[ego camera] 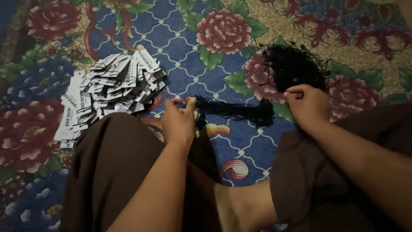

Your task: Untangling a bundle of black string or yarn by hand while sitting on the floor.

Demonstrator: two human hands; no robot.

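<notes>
My left hand [178, 120] pinches one end of a bundle of thin black strings [234, 110] that lies stretched across the floral carpet. My right hand [308, 105] rests closed at the edge of a larger tangled heap of black strings [295, 66], gripping strands from it. The stretched bundle runs from my left fingers toward the heap, thickening near its right end. A pile of black-and-white paper tags [107, 92] lies to the left of my left hand.
I sit on a patterned carpet [180, 51] with red flowers and a blue lattice. My knees in brown cloth [111, 167] frame the lower view, and my bare foot [244, 206] lies between them.
</notes>
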